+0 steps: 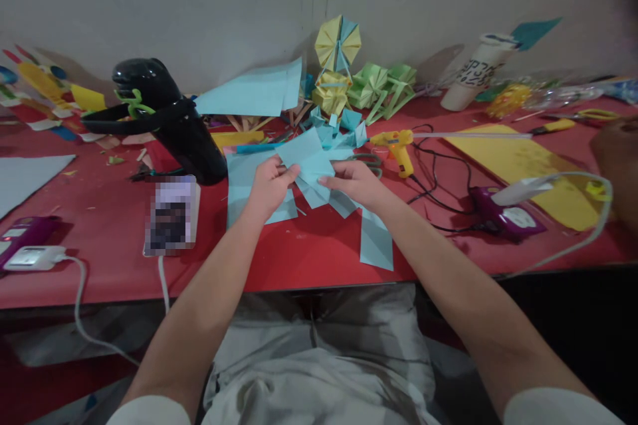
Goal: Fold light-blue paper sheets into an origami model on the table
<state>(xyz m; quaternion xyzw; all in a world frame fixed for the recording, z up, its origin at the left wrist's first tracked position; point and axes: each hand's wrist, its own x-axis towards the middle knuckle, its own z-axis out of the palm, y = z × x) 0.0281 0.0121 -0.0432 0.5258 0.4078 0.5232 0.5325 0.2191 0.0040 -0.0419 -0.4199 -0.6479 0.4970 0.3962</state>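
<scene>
Light blue paper pieces (308, 158) are fanned out between my two hands, just above the red table. My left hand (272, 184) pinches them at the left edge, thumb on top. On the other side, the fingers of my right hand (355, 182) close on the right edge. More light blue sheets (244, 179) lie flat under and beside my left hand. A narrow blue strip (377, 242) rests below my right wrist. Behind the held paper sits a heap of folded blue pieces (343, 133), and scissors (371, 163) are partly covered near my right hand.
A yellow glue gun (396, 146) lies right of my hands, its cord running to a purple power socket (508, 212). A black bottle (169, 119) and a phone (172, 216) stand left. Folded paper fans (339, 43) rise at the back. Another person's hand (618, 153) is far right.
</scene>
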